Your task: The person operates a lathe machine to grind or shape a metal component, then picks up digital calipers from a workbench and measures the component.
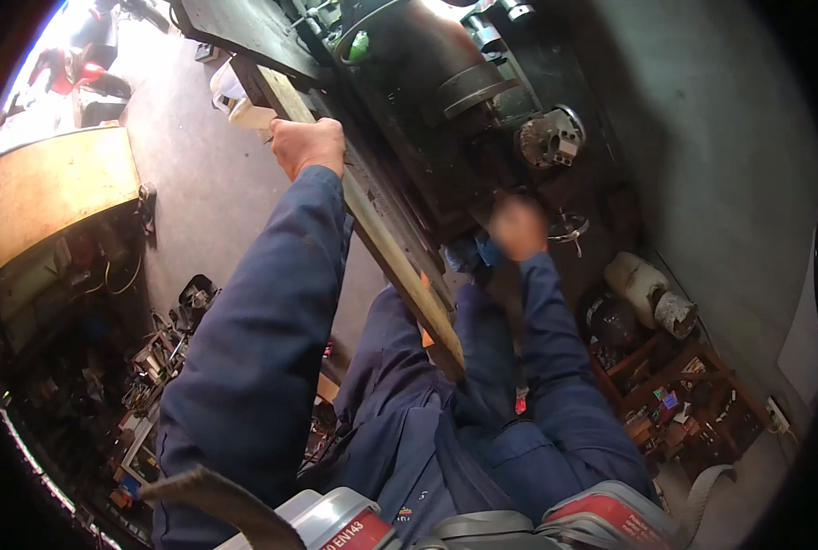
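My left hand [310, 147] is closed around a long wooden bar [395, 261], which slants along the front of a dark machine, probably a lathe [409, 174]. Just beyond that hand is a cream-coloured object [242, 105] whose kind I cannot make out. My right hand [518, 226] is smeared by motion and its fingers do not show clearly. It is over the machine's near end, left of a metal handwheel [569, 227]. Farther up stands a round metal fitting with a square block [551, 139]. A large dark cylinder [418, 55] lies across the machine.
A wooden tray [693, 412] with many small parts is at the lower right, beside a dirty plastic jug [633, 280]. Metal scraps [157, 353] are heaped at the left, below a tan panel [56, 197]. A red motorcycle [74, 69] stands at the far left. Respirator filters [349, 518] edge the bottom.
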Available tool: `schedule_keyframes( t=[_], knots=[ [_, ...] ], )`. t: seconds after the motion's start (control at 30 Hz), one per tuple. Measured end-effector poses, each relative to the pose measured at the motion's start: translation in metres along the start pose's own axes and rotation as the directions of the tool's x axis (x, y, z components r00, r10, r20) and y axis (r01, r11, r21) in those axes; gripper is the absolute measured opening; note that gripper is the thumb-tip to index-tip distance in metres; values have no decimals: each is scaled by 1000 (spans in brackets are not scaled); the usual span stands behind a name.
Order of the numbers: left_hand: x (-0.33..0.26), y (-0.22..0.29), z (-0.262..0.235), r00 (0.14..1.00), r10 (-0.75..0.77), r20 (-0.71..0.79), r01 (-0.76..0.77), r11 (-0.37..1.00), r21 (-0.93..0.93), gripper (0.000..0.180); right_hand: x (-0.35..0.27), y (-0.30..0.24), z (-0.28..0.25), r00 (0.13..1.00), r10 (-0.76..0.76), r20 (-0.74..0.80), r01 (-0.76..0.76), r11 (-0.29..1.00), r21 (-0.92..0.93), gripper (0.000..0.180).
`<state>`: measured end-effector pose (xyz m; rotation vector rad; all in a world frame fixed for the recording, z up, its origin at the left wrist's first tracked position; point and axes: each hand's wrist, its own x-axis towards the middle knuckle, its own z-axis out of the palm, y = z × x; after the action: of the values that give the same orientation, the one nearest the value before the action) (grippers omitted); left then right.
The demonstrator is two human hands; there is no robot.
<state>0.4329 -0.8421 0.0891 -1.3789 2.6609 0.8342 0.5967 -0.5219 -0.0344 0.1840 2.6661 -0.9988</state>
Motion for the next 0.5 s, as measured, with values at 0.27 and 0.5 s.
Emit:
schedule_keyframes(
  t=[0.27,0.5],
  knots=[
    [7,-2,11,989,114,-97,-107,991,76,44,125,6,-186,975,-93,-203,93,996,-6,33],
    [26,-27,11,980,121,-156,-90,977,194,43,297,42,-138,921,-101,377,240,908,-343,35]
  ],
)
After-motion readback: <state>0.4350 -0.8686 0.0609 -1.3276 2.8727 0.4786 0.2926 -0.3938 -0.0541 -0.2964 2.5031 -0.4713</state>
